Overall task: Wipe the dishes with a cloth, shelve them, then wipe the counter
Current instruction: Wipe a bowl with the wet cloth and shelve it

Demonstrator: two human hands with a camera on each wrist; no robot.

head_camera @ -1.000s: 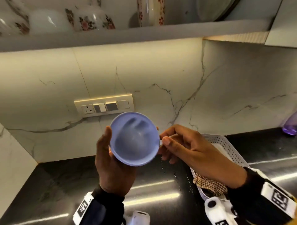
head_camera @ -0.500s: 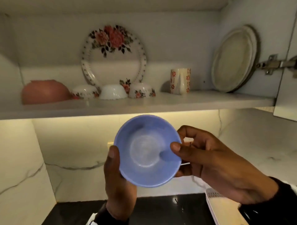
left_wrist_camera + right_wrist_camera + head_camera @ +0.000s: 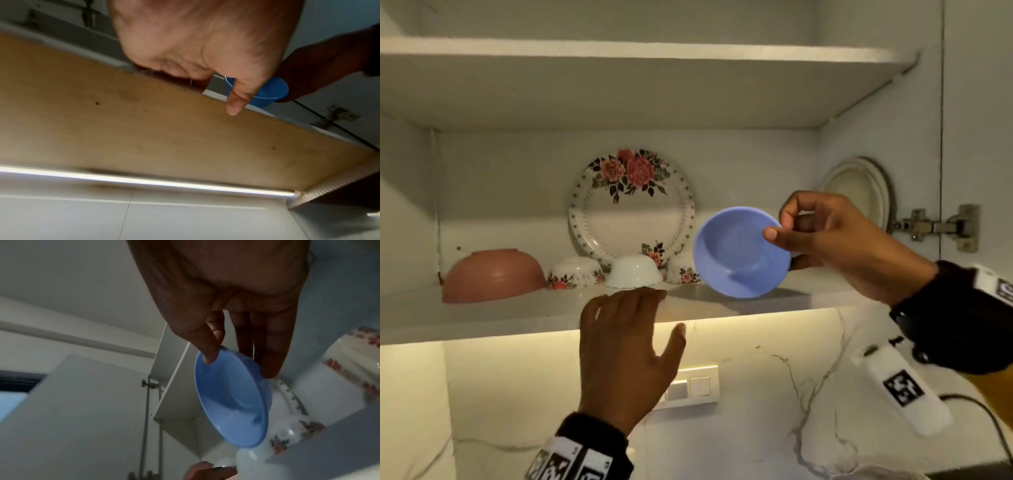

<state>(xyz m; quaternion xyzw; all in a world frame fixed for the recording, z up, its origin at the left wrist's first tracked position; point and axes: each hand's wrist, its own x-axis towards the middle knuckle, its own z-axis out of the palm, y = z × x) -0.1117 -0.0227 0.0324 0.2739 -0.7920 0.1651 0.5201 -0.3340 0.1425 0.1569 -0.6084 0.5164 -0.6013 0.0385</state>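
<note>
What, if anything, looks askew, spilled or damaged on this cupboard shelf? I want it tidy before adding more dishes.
Nothing stands out. The round blue plastic bowl is tilted only because the right hand pinches its rim above the white shelf. The pink bowl and small white bowls sit upside down in a row; the floral plate leans against the back. No spills or chips show.

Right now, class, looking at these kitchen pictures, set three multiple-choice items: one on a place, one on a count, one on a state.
1. Where is the pink bowl?
A. left end of the lower shelf
B. upper shelf
C. counter

2. How many small white bowls sit upside down before the floral plate?
A. one
B. three
C. five

3. How is the blue bowl held?
A. by both hands
B. lying on the shelf
C. pinched at its rim by the right hand

Answers: 1 A, it sits leftmost there. 2 B, three show. 3 C, thumb inside, fingers behind; the left hand rests on the shelf edge.
</note>
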